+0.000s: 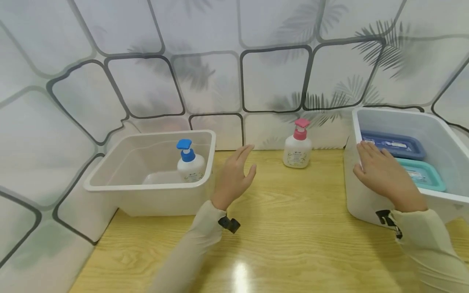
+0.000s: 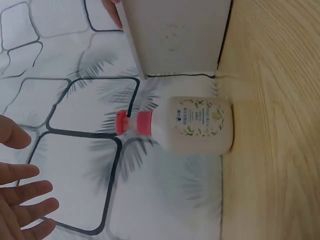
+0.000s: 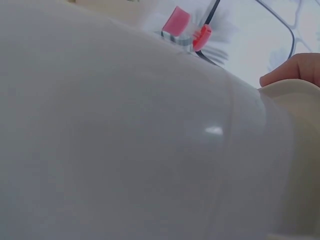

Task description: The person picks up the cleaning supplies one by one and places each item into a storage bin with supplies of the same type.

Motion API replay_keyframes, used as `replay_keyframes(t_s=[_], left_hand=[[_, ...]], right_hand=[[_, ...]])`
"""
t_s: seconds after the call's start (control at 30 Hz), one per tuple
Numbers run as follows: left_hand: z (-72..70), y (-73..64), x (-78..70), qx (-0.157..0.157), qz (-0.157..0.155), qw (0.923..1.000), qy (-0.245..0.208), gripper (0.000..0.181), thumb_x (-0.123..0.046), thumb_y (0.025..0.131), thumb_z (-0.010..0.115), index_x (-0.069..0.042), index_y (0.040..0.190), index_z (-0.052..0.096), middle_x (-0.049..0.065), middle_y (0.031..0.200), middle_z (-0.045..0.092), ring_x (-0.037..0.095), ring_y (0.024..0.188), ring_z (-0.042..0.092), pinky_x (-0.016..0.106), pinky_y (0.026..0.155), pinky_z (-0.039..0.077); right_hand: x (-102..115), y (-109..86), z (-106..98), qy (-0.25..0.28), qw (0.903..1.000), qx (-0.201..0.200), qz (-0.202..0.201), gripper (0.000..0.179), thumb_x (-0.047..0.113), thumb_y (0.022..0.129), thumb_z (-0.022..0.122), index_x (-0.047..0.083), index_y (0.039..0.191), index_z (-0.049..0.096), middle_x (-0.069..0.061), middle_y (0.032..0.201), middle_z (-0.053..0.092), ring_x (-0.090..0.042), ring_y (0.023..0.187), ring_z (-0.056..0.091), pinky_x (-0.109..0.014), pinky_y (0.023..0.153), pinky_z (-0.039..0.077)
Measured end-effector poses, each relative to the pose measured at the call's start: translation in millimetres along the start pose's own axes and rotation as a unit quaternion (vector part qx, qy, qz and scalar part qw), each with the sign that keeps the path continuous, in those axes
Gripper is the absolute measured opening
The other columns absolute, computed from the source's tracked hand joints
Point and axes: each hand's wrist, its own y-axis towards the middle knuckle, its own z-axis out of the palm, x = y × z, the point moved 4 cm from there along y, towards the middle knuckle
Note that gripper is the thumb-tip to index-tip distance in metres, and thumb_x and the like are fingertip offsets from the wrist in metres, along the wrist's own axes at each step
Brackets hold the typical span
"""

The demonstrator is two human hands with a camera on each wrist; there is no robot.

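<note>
My left hand [image 1: 231,177] is held up, fingers straight and thumb apart, beside the right wall of a white plastic bin [image 1: 154,201]. Nothing is in its grasp. Inside that bin stands a white pump bottle with a blue pump [image 1: 191,167]. A white pump bottle with a pink pump [image 1: 297,151] stands upright by the wall, between my hands and apart from both. At the left rim of a second white bin [image 1: 353,191] is my right hand [image 1: 386,177], its fingers extended; contact with the rim is hard to tell. In the right wrist view a fingertip [image 3: 292,71] shows at the rim.
In the right bin lie a dark blue flat item [image 1: 397,143] and a teal-edged one [image 1: 421,174], partly behind my hand. Both bins stand on a wood-grain table [image 1: 278,228] against a patterned wall [image 1: 275,81].
</note>
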Motion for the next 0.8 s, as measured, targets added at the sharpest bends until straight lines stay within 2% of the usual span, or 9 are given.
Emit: replay_keyframes(t_s=[0.07, 0.13, 0.27, 0.33, 0.4, 0.57, 0.63, 0.7, 0.8], left_hand=[[11.6, 5.3, 2.8, 0.018, -0.021, 0.9974, -0.067, 0.050, -0.018, 0.091, 0.058, -0.007, 0.138, 0.045, 0.010, 0.137, 0.052, 0.025, 0.125, 0.051, 0.040, 0.103, 0.044], [23.7, 9.9, 5.9, 0.035, -0.038, 0.9900, -0.131, 0.052, -0.015, 0.091, 0.058, -0.006, 0.139, 0.043, 0.012, 0.138, 0.051, 0.026, 0.128, 0.049, 0.041, 0.105, 0.042], [44.1, 18.4, 10.8, 0.057, -0.059, 0.9667, -0.242, 0.054, -0.013, 0.091, 0.060, -0.003, 0.140, 0.041, 0.015, 0.137, 0.052, 0.028, 0.128, 0.048, 0.043, 0.106, 0.040], [53.3, 22.6, 12.9, 0.069, -0.068, 0.9502, -0.296, 0.054, -0.012, 0.091, 0.060, -0.002, 0.141, 0.040, 0.017, 0.137, 0.051, 0.029, 0.128, 0.048, 0.043, 0.106, 0.040], [61.9, 27.4, 15.0, 0.081, -0.083, 0.9286, -0.353, 0.054, -0.011, 0.092, 0.059, -0.003, 0.142, 0.038, 0.019, 0.138, 0.050, 0.030, 0.128, 0.047, 0.044, 0.107, 0.040], [82.9, 37.8, 19.2, 0.113, -0.128, 0.8578, -0.485, 0.050, -0.009, 0.096, 0.050, -0.002, 0.143, 0.035, 0.021, 0.141, 0.045, 0.033, 0.132, 0.043, 0.044, 0.110, 0.036], [90.1, 40.9, 20.1, 0.125, -0.139, 0.8354, -0.517, 0.049, -0.008, 0.097, 0.047, -0.001, 0.143, 0.034, 0.022, 0.142, 0.042, 0.035, 0.133, 0.040, 0.043, 0.111, 0.035], [95.4, 43.1, 20.0, 0.137, -0.143, 0.8224, -0.533, 0.048, -0.008, 0.098, 0.045, 0.002, 0.143, 0.033, 0.024, 0.143, 0.040, 0.037, 0.134, 0.039, 0.044, 0.112, 0.033], [95.9, 45.3, 16.7, 0.151, -0.147, 0.8184, -0.534, 0.048, -0.008, 0.098, 0.044, 0.004, 0.143, 0.032, 0.026, 0.144, 0.038, 0.038, 0.134, 0.037, 0.043, 0.113, 0.031]], right_hand=[[-0.8, -0.3, -0.2, 0.001, 1.0000, 0.000, 0.000, 0.062, 0.024, 0.099, 0.028, -0.017, 0.143, 0.014, -0.038, 0.148, 0.015, -0.052, 0.137, 0.015, -0.066, 0.109, 0.012], [-1.3, -0.4, -0.1, 0.003, 1.0000, 0.000, 0.001, 0.062, 0.025, 0.099, 0.028, -0.016, 0.143, 0.013, -0.037, 0.148, 0.015, -0.052, 0.138, 0.014, -0.066, 0.109, 0.012], [-1.3, -0.7, 0.5, 0.009, 0.9999, 0.002, 0.003, 0.062, 0.025, 0.099, 0.028, -0.016, 0.144, 0.013, -0.037, 0.149, 0.014, -0.052, 0.138, 0.013, -0.066, 0.109, 0.011], [-1.2, -0.8, 0.7, 0.013, 0.9999, 0.004, 0.005, 0.062, 0.024, 0.099, 0.028, -0.016, 0.143, 0.013, -0.037, 0.149, 0.014, -0.052, 0.138, 0.013, -0.066, 0.109, 0.011], [-1.2, -0.8, 0.5, 0.014, 0.9999, 0.003, 0.007, 0.062, 0.024, 0.099, 0.028, -0.016, 0.143, 0.013, -0.037, 0.149, 0.014, -0.052, 0.138, 0.014, -0.066, 0.109, 0.010], [-1.9, -1.2, 0.2, 0.013, 0.9999, 0.000, 0.008, 0.061, 0.023, 0.098, 0.029, -0.015, 0.144, 0.013, -0.036, 0.149, 0.015, -0.052, 0.138, 0.014, -0.066, 0.109, 0.011], [-2.2, -1.3, 0.6, 0.016, 0.9998, 0.000, 0.008, 0.062, 0.023, 0.099, 0.029, -0.015, 0.144, 0.012, -0.036, 0.149, 0.014, -0.052, 0.138, 0.013, -0.067, 0.109, 0.011], [-2.3, -1.5, 1.2, 0.019, 0.9998, 0.000, 0.008, 0.062, 0.024, 0.099, 0.029, -0.015, 0.144, 0.011, -0.036, 0.149, 0.014, -0.052, 0.138, 0.013, -0.067, 0.109, 0.011], [-1.9, -1.7, 1.9, 0.020, 0.9998, 0.000, 0.007, 0.062, 0.023, 0.099, 0.030, -0.015, 0.144, 0.011, -0.036, 0.149, 0.014, -0.052, 0.138, 0.013, -0.067, 0.109, 0.010]])
